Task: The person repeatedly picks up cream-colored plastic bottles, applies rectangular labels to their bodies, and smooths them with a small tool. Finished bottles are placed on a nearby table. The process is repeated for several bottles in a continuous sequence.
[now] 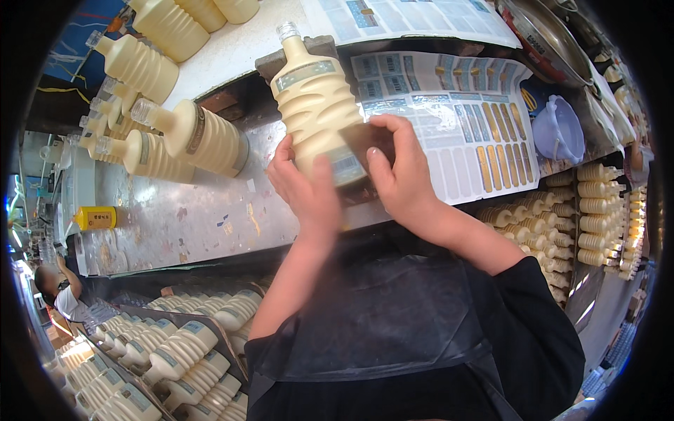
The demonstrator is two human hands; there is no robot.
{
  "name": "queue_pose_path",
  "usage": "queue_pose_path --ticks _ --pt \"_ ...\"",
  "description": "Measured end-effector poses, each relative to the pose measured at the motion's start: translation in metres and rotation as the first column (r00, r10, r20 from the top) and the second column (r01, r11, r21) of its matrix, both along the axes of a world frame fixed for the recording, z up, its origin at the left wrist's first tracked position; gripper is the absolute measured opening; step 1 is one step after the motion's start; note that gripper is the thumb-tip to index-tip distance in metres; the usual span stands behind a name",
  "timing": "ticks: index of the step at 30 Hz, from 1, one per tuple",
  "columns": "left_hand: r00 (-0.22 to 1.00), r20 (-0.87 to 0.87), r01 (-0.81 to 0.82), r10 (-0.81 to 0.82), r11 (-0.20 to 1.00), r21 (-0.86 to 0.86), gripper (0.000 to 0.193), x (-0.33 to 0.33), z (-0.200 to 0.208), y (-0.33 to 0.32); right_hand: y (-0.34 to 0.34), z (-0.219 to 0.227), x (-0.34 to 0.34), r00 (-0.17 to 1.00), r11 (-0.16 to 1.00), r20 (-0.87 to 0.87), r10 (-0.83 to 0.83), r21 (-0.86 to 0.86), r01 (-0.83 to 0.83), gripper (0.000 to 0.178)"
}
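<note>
A cream ribbed bottle (315,105) with a clear glass neck lies tilted in front of me, against a dark block (265,64). It carries a label near its shoulder and another label (345,165) near its base. My left hand (303,193) wraps the bottle's lower left side, its thumb over the front; part of this hand is motion-blurred. In my right hand (407,172), a thin dark brown flat piece (361,144) is pinched between thumb and fingers. One edge of that piece lies against the bottle's lower right side, near the base label.
Label sheets (484,133) spread to the right, beside a lilac bucket (558,130). Several similar bottles (203,137) stand at left on the metal table (189,217), near a yellow container (96,218). Racked bottles (184,351) fill the lower left and right. Another person (69,298) is at far left.
</note>
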State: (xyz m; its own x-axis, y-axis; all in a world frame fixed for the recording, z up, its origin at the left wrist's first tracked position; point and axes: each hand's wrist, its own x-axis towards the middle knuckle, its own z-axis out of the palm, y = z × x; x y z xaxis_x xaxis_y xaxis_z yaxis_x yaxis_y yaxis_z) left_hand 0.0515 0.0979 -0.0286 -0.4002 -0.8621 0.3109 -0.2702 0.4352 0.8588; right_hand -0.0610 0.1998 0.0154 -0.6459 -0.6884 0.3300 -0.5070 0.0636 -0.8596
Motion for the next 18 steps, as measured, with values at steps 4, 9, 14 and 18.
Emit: queue_pose_path --ticks 4,9,14,18 --pt "1.000 -0.030 -0.003 0.005 0.998 0.056 0.063 -0.001 0.005 -0.001 -0.004 -0.001 -0.018 0.997 0.998 -0.041 0.063 0.011 -0.063 0.040" --pt "0.975 -0.219 0.091 -0.018 0.942 0.324 0.058 0.002 0.005 -0.010 -0.006 0.005 -0.029 0.967 0.999 -0.256 -0.012 -0.035 0.003 0.031" --pt "0.930 -0.368 0.179 -0.002 0.876 0.448 0.040 0.010 -0.002 -0.021 0.011 0.008 -0.004 0.738 0.910 -0.616 0.275 -0.080 -0.406 0.026" --pt "0.872 -0.489 0.260 0.014 0.833 0.488 0.027 0.014 0.000 -0.024 0.000 0.034 -0.002 0.718 0.954 -0.675 0.172 -0.066 -0.291 0.031"
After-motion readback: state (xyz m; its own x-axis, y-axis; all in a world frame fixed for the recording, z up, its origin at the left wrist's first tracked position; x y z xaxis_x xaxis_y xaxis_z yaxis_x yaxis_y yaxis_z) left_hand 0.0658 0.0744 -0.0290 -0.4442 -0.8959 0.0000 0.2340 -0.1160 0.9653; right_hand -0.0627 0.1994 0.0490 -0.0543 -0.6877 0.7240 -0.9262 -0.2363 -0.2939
